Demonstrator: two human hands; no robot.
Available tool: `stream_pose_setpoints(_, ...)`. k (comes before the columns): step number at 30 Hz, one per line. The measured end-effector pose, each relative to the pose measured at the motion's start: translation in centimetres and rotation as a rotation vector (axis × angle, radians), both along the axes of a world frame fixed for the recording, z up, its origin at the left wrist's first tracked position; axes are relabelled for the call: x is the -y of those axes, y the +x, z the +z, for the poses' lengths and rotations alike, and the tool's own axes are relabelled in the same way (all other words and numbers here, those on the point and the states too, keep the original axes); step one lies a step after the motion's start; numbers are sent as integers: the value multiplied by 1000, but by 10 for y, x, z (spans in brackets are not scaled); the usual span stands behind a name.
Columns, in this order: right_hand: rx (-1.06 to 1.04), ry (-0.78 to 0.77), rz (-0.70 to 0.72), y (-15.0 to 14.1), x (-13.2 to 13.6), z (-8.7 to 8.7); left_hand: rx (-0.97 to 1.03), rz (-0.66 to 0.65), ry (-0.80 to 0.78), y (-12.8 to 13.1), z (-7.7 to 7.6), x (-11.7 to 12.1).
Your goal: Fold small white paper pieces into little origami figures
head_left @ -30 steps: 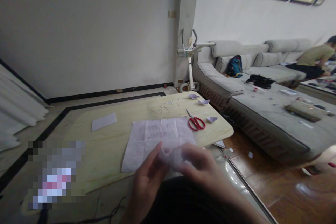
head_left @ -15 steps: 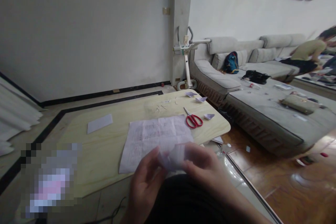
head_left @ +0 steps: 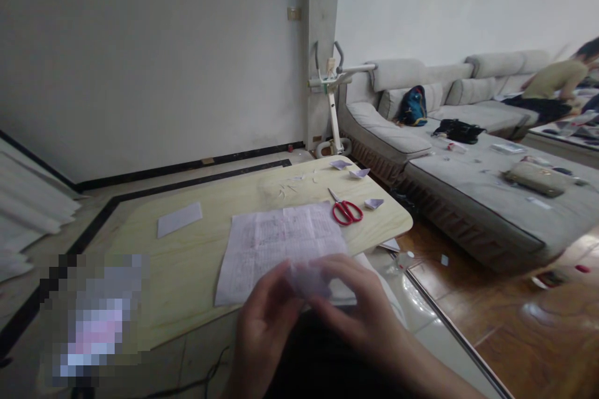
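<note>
Between my two hands, over the near edge of the table, is a small piece of folded paper [head_left: 309,280], blurred so its shape is hard to read. My left hand [head_left: 269,305] grips its left side with closed fingers. My right hand [head_left: 355,296] has thumb and fingers closed on its right side. Just beyond lies a large creased printed sheet [head_left: 266,243]. Red-handled scissors [head_left: 346,212] rest by its right corner, blades pointing away. Small folded paper boats [head_left: 374,204] stand along the table's right end.
A folded white paper [head_left: 180,219] and thin paper scraps [head_left: 290,189] lie on the wooden table [head_left: 187,274]. A pixelated patch [head_left: 98,318] covers the left front. To the right are a grey sofa [head_left: 468,193] with bags and a seated person [head_left: 552,87].
My right hand's fingers have shifted around the folded paper, which has turned and now shows less between my hands. The view has moved slightly. Scissors and boats stay put.
</note>
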State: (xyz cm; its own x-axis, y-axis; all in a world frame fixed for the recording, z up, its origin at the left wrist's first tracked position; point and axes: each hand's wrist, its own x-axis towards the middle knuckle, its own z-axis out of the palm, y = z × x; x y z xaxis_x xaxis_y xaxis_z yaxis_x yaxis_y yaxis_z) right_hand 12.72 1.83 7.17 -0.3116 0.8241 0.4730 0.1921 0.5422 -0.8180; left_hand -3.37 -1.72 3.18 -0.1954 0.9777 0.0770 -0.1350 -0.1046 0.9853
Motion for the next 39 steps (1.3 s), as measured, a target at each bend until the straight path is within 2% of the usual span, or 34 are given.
stream_pose_setpoints(5, 25, -21, -13, 0, -2, -3, -79, 48, 12, -1, -1, -4)
stream_pose_setpoints(9, 31, -107, -29, 2, -3, -4, -152, 93, 18, -1, -3, -3)
stream_pose_setpoints(14, 22, -245, -50, 4, -3, -5, -198, 82, 38, -3, -4, -1)
stream_pose_setpoints(21, 10, -358, -28, 5, -6, -3, -219, 70, 43, 1, 1, -2)
stream_pose_setpoints(26, -20, -423, -21, 9, -8, -8, -248, 38, 85, 3, 8, -2)
stream_pose_setpoints(31, 11, -417, -43, 8, -9, -14, -283, 42, 78, 4, 10, -3)
stream_pose_setpoints(39, 88, -295, -86, 6, -9, -18, -358, -14, 65, 0, 0, -5)
